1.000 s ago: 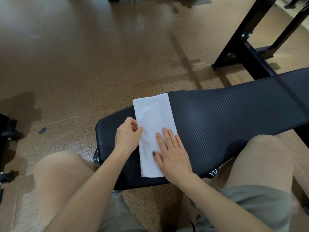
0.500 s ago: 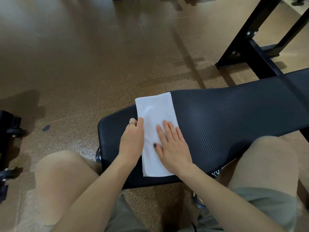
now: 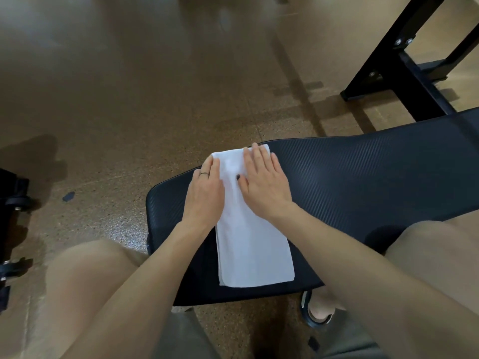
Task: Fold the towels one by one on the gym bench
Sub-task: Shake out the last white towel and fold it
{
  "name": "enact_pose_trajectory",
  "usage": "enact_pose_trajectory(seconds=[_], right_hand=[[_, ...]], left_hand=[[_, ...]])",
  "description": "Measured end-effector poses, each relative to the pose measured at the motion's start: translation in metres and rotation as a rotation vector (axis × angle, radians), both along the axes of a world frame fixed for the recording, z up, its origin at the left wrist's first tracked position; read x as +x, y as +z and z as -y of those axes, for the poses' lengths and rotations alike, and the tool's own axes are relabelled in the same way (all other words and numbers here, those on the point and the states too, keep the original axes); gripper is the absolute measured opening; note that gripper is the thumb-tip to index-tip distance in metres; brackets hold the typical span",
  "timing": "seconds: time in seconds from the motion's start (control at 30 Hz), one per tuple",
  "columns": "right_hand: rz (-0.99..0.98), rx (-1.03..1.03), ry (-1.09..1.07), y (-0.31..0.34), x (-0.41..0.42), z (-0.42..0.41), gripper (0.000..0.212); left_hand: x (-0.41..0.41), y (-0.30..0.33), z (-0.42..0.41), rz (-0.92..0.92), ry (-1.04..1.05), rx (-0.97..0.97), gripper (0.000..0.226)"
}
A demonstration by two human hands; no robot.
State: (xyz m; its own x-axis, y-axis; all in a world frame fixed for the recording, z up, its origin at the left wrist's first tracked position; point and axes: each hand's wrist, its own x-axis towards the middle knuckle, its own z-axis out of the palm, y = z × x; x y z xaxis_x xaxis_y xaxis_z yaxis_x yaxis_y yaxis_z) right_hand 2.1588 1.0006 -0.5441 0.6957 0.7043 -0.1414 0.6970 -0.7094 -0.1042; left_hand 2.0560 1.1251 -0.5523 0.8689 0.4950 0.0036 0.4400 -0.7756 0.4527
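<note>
A white towel (image 3: 252,244), folded into a long narrow strip, lies across the left end of the black padded gym bench (image 3: 363,182). Both my hands lie flat on its far half. My left hand (image 3: 206,193), with a ring on one finger, presses along the towel's left edge with straight fingers. My right hand (image 3: 264,181) presses the towel's right side, its fingertips at the far edge. The near half of the towel is uncovered and lies smooth.
Brown speckled gym floor (image 3: 129,112) surrounds the bench. A black steel rack frame (image 3: 394,71) stands at the far right. Black wheeled equipment (image 3: 13,229) sits at the left edge. My knees flank the bench, and a shoe (image 3: 317,310) shows below it.
Both hands have slid away from me along the towel, from its near half to its far end. My left hand went from loosely curled at the edge to flat on the cloth.
</note>
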Motion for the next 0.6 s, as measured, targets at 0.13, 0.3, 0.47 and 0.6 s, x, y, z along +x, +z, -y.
enact_pose_trajectory(seconds=[0.13,0.3,0.47,0.6], right_hand=[[-0.095,0.033,-0.081,-0.010,0.003,0.008,0.067],[-0.010,0.078,-0.060,-0.006,0.010,-0.002,0.067],[-0.074,0.061,-0.048,-0.014,0.020,0.007,0.068],[-0.013,0.069,-0.011,-0.007,0.013,0.012,0.067]], left_hand=[[0.002,-0.013,-0.002,-0.028,0.033,0.035,0.055],[0.002,-0.020,-0.008,-0.025,-0.029,0.099,0.056],[0.007,-0.012,-0.015,-0.077,-0.048,0.077,0.060],[0.002,-0.006,-0.013,-0.089,-0.039,-0.012,0.063]])
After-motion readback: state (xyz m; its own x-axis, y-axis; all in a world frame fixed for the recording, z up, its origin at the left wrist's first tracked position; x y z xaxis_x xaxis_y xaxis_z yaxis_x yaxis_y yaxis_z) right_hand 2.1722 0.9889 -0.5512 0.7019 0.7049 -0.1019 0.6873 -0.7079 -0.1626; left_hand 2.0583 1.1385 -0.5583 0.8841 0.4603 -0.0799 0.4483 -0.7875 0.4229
